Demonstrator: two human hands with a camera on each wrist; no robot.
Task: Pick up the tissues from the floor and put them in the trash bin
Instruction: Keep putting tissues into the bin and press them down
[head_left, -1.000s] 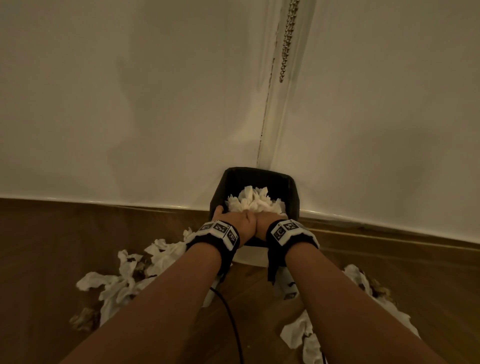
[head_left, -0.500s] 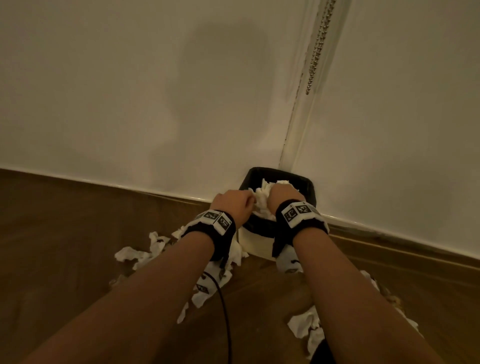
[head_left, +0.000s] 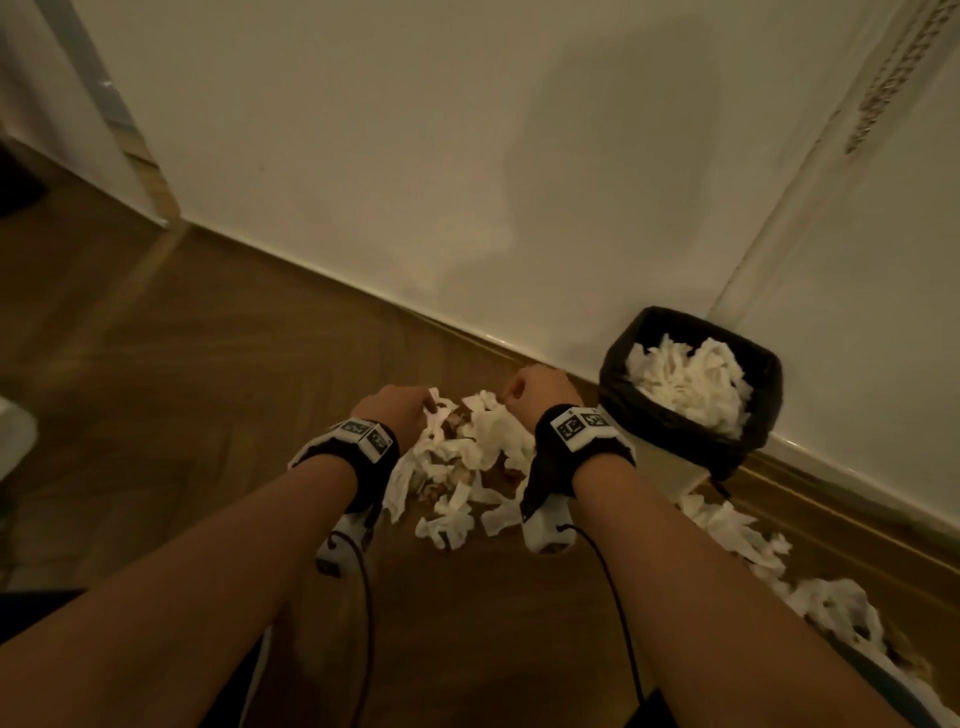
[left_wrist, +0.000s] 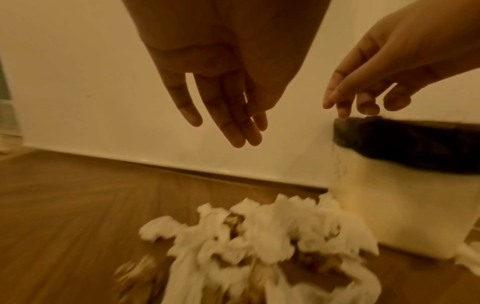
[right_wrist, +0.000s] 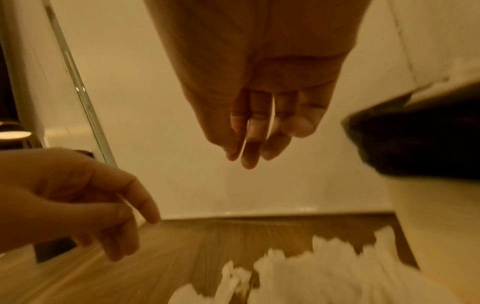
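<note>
Head view: from above, facing forward and down along both forearms toward floor (head_left: 218, 374), wall and trash bin (head_left: 691, 410) at right.
Left wrist view: low, close over tissues (left_wrist: 259, 236), facing wall; bin at right edge.
Right wrist view: same low angle, close, facing wall; bin at right edge.
Shared by all three: tissue heap, bin, wall foot; each wrist view catches other hand.
</note>
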